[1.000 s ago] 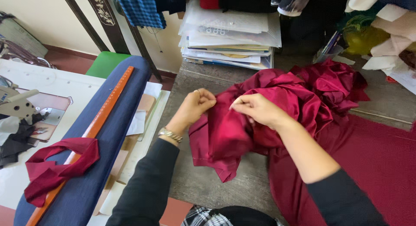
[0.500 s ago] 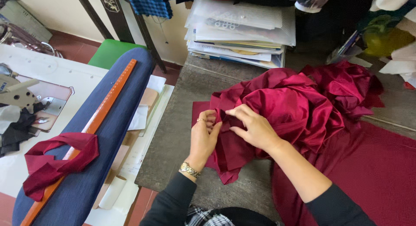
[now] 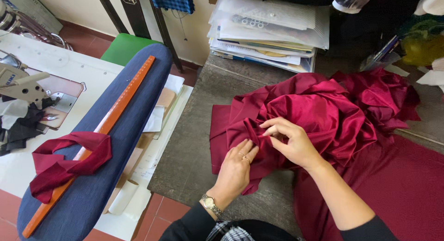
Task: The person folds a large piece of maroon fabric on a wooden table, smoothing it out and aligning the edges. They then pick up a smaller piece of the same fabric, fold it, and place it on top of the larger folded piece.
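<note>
A crumpled dark red satin cloth [image 3: 323,111] lies heaped on a grey table [image 3: 199,144]. My left hand [image 3: 236,169], with a ring and a wristwatch, presses on a fold at the cloth's lower left. Just right of it, my right hand [image 3: 291,141] pinches a fold of the same cloth between thumb and fingers. Both hands touch the fabric close together. More of the red cloth [image 3: 397,190] spreads flat to the lower right.
A blue padded ironing board [image 3: 134,107] lies at left with an orange wooden ruler [image 3: 122,102] and a red fabric strip [image 3: 64,162] on it. A sewing machine [image 3: 23,83] stands at far left. A pile of papers and folders [image 3: 268,33] sits behind the cloth.
Both hands have come down and closer together on the cloth. My left hand has moved right onto the fold. The cloth's left edge now lies flatter on the table.
</note>
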